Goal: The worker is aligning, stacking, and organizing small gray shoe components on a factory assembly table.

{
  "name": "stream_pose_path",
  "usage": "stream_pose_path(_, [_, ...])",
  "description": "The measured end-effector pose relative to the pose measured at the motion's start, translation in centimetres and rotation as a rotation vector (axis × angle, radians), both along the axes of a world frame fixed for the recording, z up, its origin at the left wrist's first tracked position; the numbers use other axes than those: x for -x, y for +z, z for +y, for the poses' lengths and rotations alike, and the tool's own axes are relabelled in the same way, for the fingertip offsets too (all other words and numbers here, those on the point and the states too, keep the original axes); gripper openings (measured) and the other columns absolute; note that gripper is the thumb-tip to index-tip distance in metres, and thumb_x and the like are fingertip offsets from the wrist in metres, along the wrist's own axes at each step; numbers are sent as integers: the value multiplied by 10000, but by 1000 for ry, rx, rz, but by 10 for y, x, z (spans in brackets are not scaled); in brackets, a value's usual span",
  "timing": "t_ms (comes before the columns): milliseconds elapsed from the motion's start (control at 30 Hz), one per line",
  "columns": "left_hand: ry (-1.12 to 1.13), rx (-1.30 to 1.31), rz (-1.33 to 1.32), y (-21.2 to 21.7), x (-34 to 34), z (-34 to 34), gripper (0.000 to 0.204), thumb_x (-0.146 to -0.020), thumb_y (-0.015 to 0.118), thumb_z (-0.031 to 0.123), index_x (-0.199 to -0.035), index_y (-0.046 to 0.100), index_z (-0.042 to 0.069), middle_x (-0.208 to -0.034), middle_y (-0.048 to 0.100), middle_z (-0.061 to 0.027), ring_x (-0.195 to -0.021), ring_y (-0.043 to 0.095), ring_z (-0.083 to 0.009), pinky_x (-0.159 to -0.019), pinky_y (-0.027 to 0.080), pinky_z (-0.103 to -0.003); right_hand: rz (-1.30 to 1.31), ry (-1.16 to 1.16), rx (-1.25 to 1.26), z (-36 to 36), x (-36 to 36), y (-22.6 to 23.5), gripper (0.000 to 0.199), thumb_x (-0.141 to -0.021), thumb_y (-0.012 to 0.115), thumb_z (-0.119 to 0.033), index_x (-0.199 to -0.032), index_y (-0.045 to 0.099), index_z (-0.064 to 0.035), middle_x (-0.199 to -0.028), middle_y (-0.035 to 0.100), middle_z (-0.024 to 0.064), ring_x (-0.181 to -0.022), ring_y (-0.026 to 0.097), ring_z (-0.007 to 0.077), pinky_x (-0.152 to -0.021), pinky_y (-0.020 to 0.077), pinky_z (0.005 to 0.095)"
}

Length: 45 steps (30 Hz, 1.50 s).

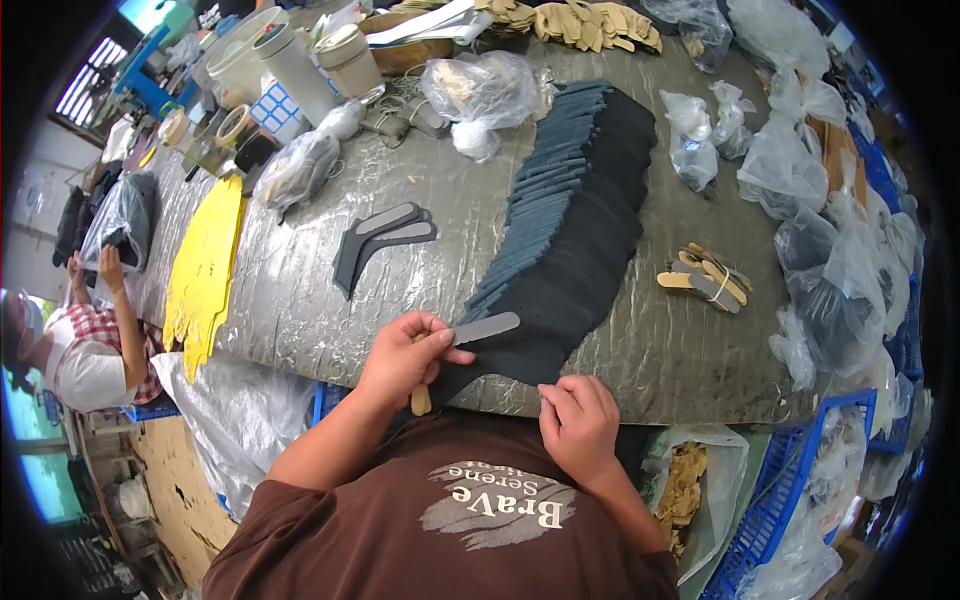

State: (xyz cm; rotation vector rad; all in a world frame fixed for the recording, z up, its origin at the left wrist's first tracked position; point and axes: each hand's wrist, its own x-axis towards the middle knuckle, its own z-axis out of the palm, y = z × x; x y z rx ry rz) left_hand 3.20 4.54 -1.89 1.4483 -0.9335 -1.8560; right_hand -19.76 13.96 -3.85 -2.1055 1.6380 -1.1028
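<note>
My left hand (410, 360) is closed at the near edge of the table, holding a flat grey strip with a rounded end (488, 328). A tan rounded end (420, 401) sticks out below the same fist; whether it belongs to another strip is hidden. My right hand (580, 415) pinches the near corner of a thin black sheet piece (510, 365) at the table edge. Beyond it runs a long row of overlapping black pieces (590, 220) with bluish edges. To the left lie a few curved dark pieces (350, 255) with grey strips on their ends.
A rubber-banded bundle of tan and grey strips (712, 280) lies right on the table (690, 370). Yellow sheets (205, 270) lie left. Plastic bags (480, 88), tubs (350, 60) and tan pieces (600, 25) stand at the back. Blue crates (770, 500) flank the right. A co-worker (95, 340) handles a bag at left.
</note>
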Motion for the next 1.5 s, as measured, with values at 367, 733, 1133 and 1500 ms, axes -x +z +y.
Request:
stream_pose_path(367, [-424, 224, -364, 17, 34, -9, 60, -829, 642, 47, -824, 637, -12, -643, 595, -18, -542, 578, -81, -490, 443, -223, 265, -64, 56, 14, 8, -9, 322, -676, 713, -155, -995, 679, -174, -872, 534, 0, -704, 511, 195, -599, 418, 339])
stream_pose_path(733, [-431, 215, -465, 17, 41, -11, 88, -812, 661, 72, -812, 671, -16, -619, 611, -34, -491, 558, -80, -456, 438, -235, 223, -28, 148, 12, 13, -12, 287, -672, 708, -150, -955, 680, -187, -849, 530, -8, -659, 509, 177, -551, 407, 317])
stream_pose_path(1133, [-441, 206, -504, 16, 39, -11, 114, -804, 670, 93, -810, 678, -21, -607, 617, -41, -478, 569, -86, -452, 441, -245, 201, -5, 171, 11, 12, -14, 308, -621, 720, -113, -925, 683, -151, -875, 553, -17, -662, 498, 179, -548, 395, 325])
stream_pose_path(1500, [-444, 288, -535, 18, 43, -7, 98, -791, 678, 74, -791, 676, -24, -609, 612, -28, -492, 570, -71, -442, 428, -222, 233, 0, 192, 8, 11, -15, 175, -684, 694, -126, -858, 688, -107, -1035, 649, -69, -607, 463, 148, -519, 365, 285])
